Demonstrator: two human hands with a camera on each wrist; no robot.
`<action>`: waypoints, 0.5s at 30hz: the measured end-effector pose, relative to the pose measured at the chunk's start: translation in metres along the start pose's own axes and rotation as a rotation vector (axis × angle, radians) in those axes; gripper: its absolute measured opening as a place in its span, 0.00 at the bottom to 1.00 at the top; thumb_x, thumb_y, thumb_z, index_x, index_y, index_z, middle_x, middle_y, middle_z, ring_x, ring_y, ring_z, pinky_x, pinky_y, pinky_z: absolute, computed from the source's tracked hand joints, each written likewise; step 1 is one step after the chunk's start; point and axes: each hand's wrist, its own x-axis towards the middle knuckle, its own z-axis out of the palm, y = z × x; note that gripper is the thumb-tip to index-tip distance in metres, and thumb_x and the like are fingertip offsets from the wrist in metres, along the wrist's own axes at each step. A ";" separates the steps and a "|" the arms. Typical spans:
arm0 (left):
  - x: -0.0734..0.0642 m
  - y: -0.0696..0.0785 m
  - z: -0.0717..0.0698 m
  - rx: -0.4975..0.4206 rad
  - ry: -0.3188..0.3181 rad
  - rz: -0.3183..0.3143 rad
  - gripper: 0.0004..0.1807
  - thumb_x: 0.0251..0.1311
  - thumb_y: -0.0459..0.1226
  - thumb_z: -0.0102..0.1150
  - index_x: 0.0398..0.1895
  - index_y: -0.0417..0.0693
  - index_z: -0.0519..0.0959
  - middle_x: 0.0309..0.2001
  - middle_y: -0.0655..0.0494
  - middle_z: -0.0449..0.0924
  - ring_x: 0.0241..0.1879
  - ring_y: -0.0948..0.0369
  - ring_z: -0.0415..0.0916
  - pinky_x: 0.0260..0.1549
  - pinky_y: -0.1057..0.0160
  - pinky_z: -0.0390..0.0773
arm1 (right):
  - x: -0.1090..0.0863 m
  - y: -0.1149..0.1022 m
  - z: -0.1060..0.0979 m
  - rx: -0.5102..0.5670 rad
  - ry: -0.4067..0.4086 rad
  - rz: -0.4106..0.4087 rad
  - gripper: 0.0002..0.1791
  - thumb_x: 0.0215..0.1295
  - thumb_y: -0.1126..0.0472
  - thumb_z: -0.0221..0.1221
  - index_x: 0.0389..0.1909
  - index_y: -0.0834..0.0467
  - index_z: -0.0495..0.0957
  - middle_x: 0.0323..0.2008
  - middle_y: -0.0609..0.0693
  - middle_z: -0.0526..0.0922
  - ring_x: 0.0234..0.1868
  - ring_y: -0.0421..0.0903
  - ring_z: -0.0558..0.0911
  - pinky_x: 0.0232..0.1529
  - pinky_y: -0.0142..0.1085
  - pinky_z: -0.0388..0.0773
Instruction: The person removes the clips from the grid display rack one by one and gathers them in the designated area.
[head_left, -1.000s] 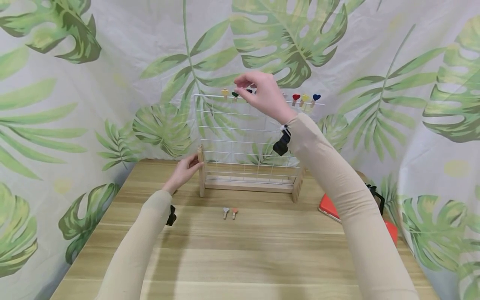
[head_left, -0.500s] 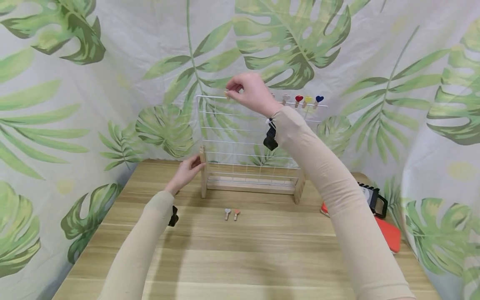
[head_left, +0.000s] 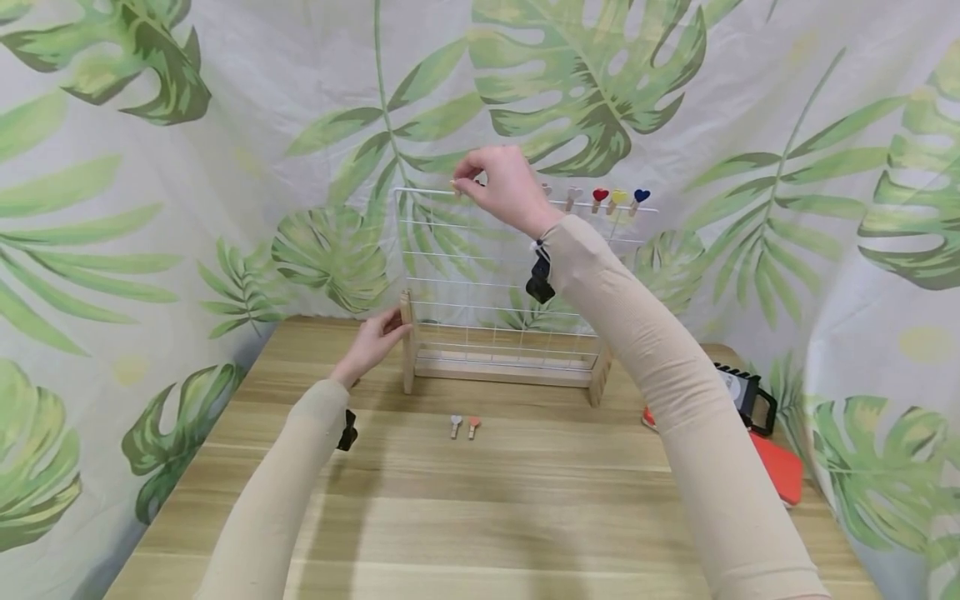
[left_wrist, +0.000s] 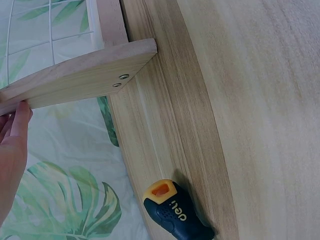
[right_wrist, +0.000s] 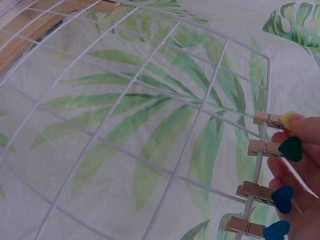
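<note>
My right hand [head_left: 504, 185] pinches a small wooden clothespin [right_wrist: 263, 118] with a yellow heart, at the left end of the wire grid's top rail; its jaws sit on the rail. Beside it on the rail are a green-heart clothespin [right_wrist: 291, 149] and two blue-heart ones [right_wrist: 281, 199]. With thumb in front and fingers behind, my left hand [head_left: 373, 340] grips the left post [head_left: 407, 342] of the grid's wooden stand [head_left: 502, 372]. On the table in front of the stand lie a whitish-heart clothespin [head_left: 455, 427] and an orange-heart clothespin [head_left: 473, 427].
Farther right on the rail are red-heart [head_left: 600, 197], yellow-heart [head_left: 618, 198] and blue-heart clothespins [head_left: 641, 198]. A red flat item [head_left: 780, 468] and a black-handled object [head_left: 763, 412] lie at the table's right edge. A dark tool marked deli [left_wrist: 175, 210] lies left of the stand.
My right hand has moved left along the top rail, from near the green-heart clothespin to the yellow-heart one, and pinches it. The left hand stays on the post.
</note>
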 end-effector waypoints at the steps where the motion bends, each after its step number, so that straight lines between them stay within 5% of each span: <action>1: 0.000 0.000 0.000 0.003 0.000 -0.002 0.33 0.75 0.41 0.50 0.75 0.33 0.57 0.68 0.32 0.67 0.69 0.41 0.67 0.67 0.45 0.71 | 0.000 0.000 0.000 0.000 0.005 0.001 0.10 0.71 0.60 0.59 0.43 0.59 0.87 0.43 0.53 0.89 0.47 0.46 0.85 0.54 0.37 0.80; 8: -0.006 0.015 -0.001 0.004 -0.014 -0.013 0.32 0.75 0.38 0.48 0.75 0.31 0.55 0.69 0.29 0.65 0.70 0.39 0.64 0.68 0.42 0.70 | 0.001 -0.003 0.002 -0.018 0.058 -0.002 0.09 0.70 0.62 0.60 0.41 0.59 0.88 0.41 0.53 0.90 0.45 0.46 0.86 0.53 0.37 0.80; 15: -0.001 0.000 0.001 0.014 -0.002 -0.004 0.33 0.75 0.43 0.50 0.75 0.35 0.57 0.69 0.33 0.66 0.70 0.42 0.66 0.68 0.45 0.71 | -0.001 -0.007 0.000 0.001 0.147 -0.022 0.09 0.70 0.61 0.60 0.39 0.59 0.88 0.39 0.53 0.90 0.45 0.47 0.87 0.54 0.37 0.80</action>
